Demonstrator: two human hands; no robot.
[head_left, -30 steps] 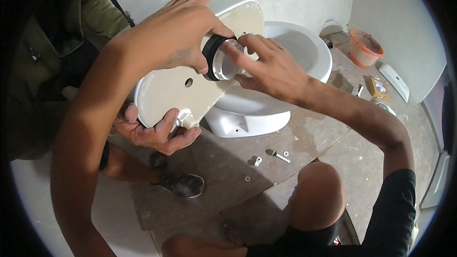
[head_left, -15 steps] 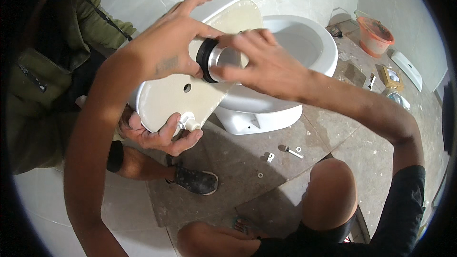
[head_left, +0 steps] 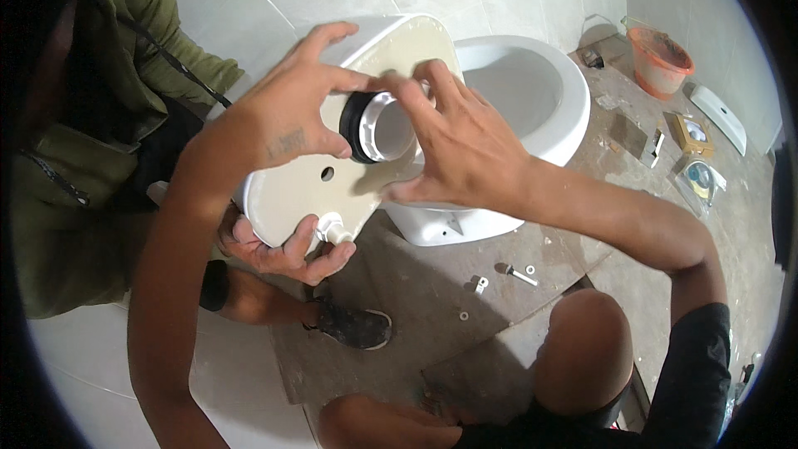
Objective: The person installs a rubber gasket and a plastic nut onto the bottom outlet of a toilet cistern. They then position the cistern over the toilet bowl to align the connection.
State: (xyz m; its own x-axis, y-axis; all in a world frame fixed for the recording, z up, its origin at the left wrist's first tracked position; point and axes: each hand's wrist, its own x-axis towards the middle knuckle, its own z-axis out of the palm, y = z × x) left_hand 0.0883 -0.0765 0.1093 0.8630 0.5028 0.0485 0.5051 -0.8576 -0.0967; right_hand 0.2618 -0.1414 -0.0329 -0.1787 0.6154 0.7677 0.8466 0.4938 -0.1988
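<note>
A toilet cistern (head_left: 283, 187) is tilted so its cream underside faces me. From its outlet protrudes a white plastic lock nut (head_left: 370, 137), with a black rubber gasket (head_left: 356, 120) behind it. My left hand (head_left: 295, 112) grips the gasket, thumb below and fingers above. My right hand (head_left: 470, 137) is spread around the nut, its fingers near the upper rim and the thumb apart from it at the lower side. A co-worker's hand (head_left: 287, 254) supports the cistern's lower edge beside a small white threaded inlet (head_left: 334, 229).
Behind the cistern stands a white toilet bowl (head_left: 532, 83). A bolt (head_left: 522, 276) and small washers lie on the floor tiles. Farther right are an orange bucket (head_left: 659, 62), a cistern lid (head_left: 720, 119) and an opened box (head_left: 692, 135). The co-worker's shoe (head_left: 353, 324) is below the cistern.
My right hand has opened from around the lock nut, its thumb moving down and away. My left hand still holds the gasket. The view has shifted slightly.
</note>
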